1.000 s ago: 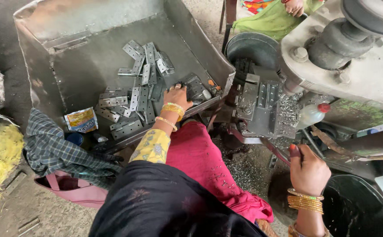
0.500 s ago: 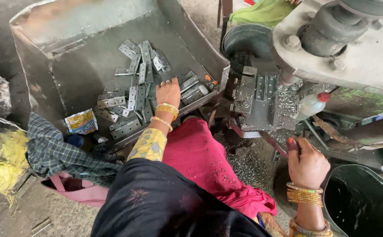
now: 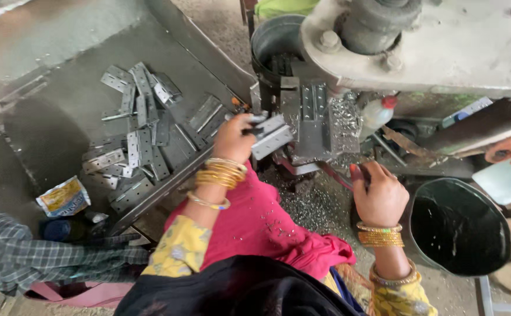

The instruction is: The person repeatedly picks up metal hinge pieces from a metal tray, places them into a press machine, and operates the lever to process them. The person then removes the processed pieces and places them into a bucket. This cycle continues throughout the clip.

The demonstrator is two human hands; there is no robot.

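Note:
My left hand (image 3: 234,138) grips a flat perforated metal plate (image 3: 272,135) and holds it at the edge of the press bed (image 3: 315,120), just past the rim of the metal tray (image 3: 167,184). A heap of the same grey plates (image 3: 135,140) lies in that tray. My right hand (image 3: 378,196) is closed around a dark lever handle (image 3: 340,178) with a red tip, low on the right of the machine. Gold bangles sit on both wrists.
The grey press body (image 3: 443,41) overhangs the bed. A dark round bin (image 3: 457,225) stands at the right, another round drum (image 3: 276,38) behind the bed. A small plastic bottle with red cap (image 3: 378,111), metal shavings, a checked cloth (image 3: 27,257) and a food wrapper (image 3: 63,198) lie around.
My left hand picked a plate out of the tray heap and carried it right to the press bed. My right hand stayed on the lever handle.

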